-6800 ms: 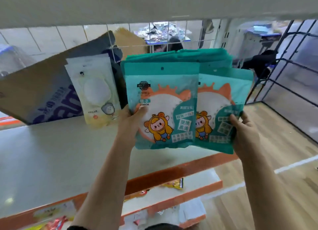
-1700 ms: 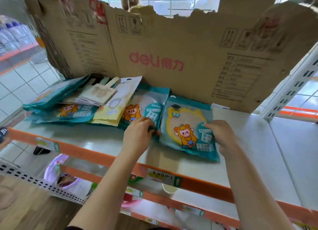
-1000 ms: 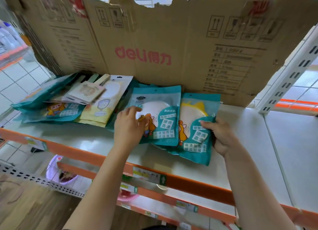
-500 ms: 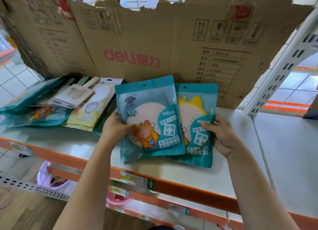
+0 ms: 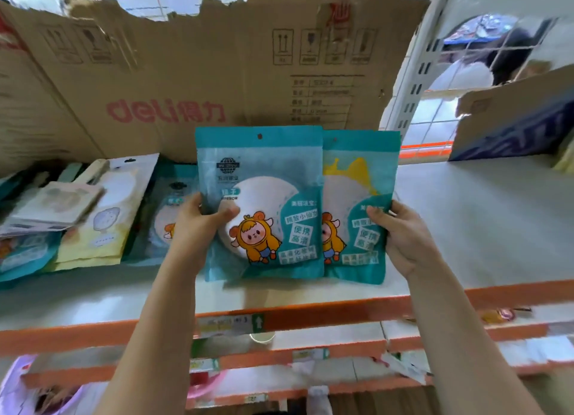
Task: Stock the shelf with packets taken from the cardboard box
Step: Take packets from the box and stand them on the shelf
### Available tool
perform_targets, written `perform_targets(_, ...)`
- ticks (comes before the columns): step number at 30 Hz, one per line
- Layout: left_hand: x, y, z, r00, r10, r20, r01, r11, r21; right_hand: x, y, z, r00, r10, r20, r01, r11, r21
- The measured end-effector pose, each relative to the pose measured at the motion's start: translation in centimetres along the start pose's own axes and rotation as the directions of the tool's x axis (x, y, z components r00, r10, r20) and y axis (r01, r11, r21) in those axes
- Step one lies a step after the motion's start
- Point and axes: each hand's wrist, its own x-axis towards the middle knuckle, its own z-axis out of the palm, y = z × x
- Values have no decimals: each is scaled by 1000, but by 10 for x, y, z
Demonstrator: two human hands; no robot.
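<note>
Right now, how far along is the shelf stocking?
Partly done: a pile of packets already lies on the left of the shelf. In hand: the left hand and right hand each hold a teal packet, upright above the shelf. Left: setting these down; the box's contents aren't visible.

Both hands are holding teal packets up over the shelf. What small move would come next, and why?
Probably lowering them onto the bare shelf straight below. The left hand and right hand hold the teal packets upright, and the other packets already fill the left.
</note>
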Motion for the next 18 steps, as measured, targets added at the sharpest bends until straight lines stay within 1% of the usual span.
perform_targets(3, -3, 0, 19, 998, 18, 55, -16, 999, -42, -24, -6, -21, 992, -63, -106, 66, 998, 26)
perform_targets(5, -8, 0, 34, 996, 26, 83, -21, 998, -55, -41, -8, -37, 978, -128, -164, 135, 990, 33)
perform_targets(8, -18, 2, 61, 988, 48, 148, -39, 997, -64, -70, -12, -59, 947, -225, -232, 244, 968, 58)
perform_targets(11, -35, 6, 91, 966, 80, 248, -56, 993, -105, -96, -21, -83, 904, -297, -309, 337, 938, 85)
perform_targets(13, -47, 9, 113, 946, 101, 309, -66, 991, -120, -110, -29, -102, 877, -325, -353, 364, 930, 48)
perform_targets(18, -78, 12, 182, 909, 147, 391, -106, 986, -126, -143, -47, -166, 814, -371, -447, 401, 915, -29)
